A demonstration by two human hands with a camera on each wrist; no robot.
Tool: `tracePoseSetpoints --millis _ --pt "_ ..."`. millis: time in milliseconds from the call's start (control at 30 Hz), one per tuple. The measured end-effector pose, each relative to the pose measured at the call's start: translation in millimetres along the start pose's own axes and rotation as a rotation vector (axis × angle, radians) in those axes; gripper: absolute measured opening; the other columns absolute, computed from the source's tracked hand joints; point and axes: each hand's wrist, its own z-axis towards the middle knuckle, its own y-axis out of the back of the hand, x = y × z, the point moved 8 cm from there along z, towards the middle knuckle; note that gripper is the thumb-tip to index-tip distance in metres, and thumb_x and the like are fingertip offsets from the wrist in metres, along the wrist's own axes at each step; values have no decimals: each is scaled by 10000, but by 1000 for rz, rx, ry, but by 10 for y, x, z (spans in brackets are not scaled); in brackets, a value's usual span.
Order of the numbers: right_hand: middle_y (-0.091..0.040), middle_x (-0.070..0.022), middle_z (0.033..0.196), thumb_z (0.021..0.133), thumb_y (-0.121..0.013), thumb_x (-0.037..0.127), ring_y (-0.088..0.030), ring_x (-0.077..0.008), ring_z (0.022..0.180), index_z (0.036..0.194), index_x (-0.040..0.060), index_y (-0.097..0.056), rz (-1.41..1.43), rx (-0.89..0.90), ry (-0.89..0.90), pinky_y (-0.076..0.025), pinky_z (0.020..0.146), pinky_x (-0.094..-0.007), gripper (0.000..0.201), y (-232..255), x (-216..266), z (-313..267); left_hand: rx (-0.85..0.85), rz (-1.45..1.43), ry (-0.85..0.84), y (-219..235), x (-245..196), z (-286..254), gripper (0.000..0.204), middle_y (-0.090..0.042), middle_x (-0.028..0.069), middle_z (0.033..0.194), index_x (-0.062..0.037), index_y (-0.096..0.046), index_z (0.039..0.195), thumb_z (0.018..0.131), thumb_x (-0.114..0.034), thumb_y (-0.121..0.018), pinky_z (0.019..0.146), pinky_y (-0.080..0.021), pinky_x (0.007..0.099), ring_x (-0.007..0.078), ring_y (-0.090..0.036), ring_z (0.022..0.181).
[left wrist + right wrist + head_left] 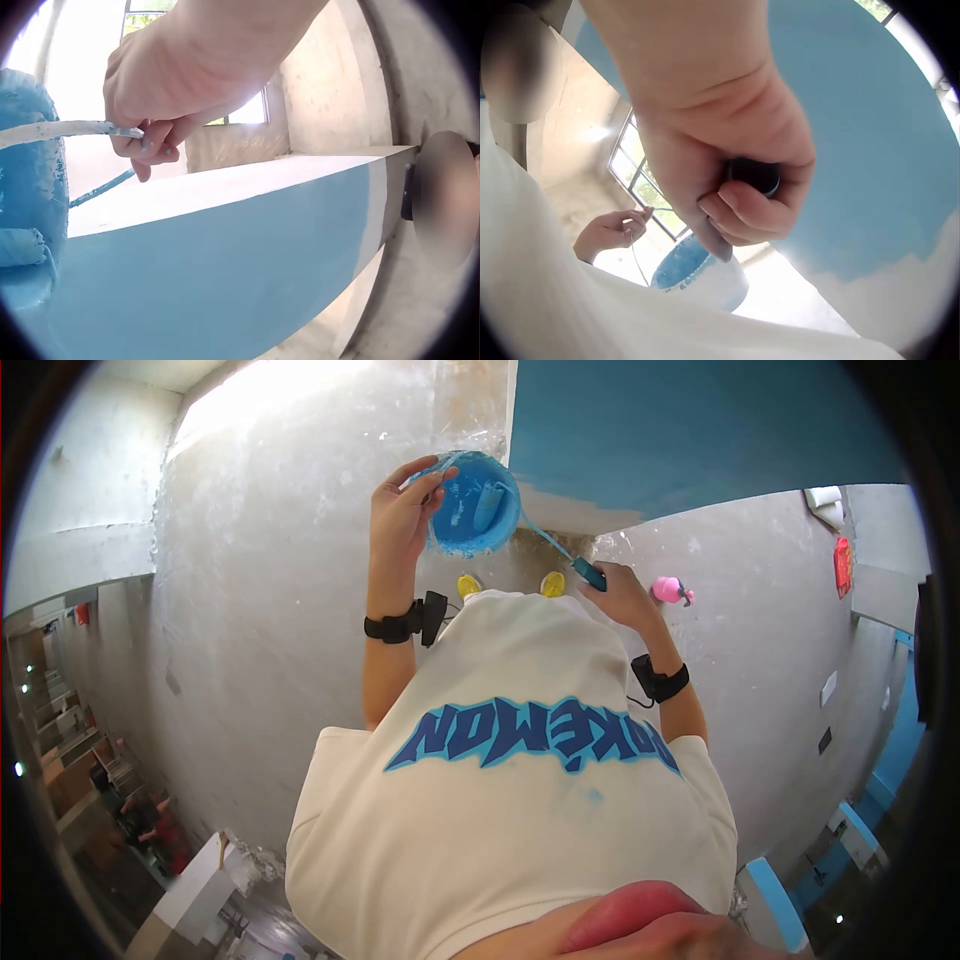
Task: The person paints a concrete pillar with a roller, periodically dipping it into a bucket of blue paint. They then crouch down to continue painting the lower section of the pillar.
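Note:
A bucket (462, 525) smeared with blue paint hangs by its handle (67, 129), which the left hand (405, 510) (176, 90) pinches between thumb and fingers. Inside the bucket lies a paint-covered roller (488, 508) (21, 247). Fingers of the right hand (625, 598) (727, 165) curl round a dark grip (590, 573) (754, 176); a thin blue rod runs from it to the bucket's rim. In the right wrist view, the bucket (701, 274) and the left hand (613, 234) show farther off.
A partly blue-painted wall (690, 435) (225, 262) (862, 150) stands beside the bucket. On the grey floor (260, 660) are a pink bottle (667, 590) right of the feet, a red packet (842, 567) and a white roll (825, 505). Yellow shoes (552, 584) show below the shirt.

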Motion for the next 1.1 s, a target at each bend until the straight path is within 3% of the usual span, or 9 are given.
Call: tracePoseSetpoints --millis 200,400,1033,1100 --pt "-588 -236 696 829 -644 240 -558 -416 651 860 -25 -600 93 -219 51 -445 598 -412 270 -98 -105 5 14 -8 -28 -59 -71 -17 319 -661 234 979 102 -530 1155 857 13 -598 583 -503 167 108 -586 674" --pt "-595 -233 701 843 -631 221 -578 -425 686 920 6 -594 47 -303 66 -455 608 -448 231 -113 -180 -37 33 -24 -2 -104 -76 -15 322 -658 238 987 98 -527 1164 858 21 -593 580 -511 172 113 -588 680" --pt "-616 -211 727 849 -622 195 -600 -404 705 971 18 -565 -104 -288 78 -469 627 -445 223 -216 -246 -72 74 -44 37 -118 -30 11 339 -653 248 999 100 -504 1189 864 28 -571 540 -477 161 116 -576 674" --pt "-591 -202 683 853 -623 199 -571 -393 636 970 13 -571 -25 -305 109 -464 610 -422 226 -178 -231 -111 8 -14 32 -50 -16 21 341 -652 251 999 109 -499 1191 865 31 -562 540 -479 164 114 -575 676"
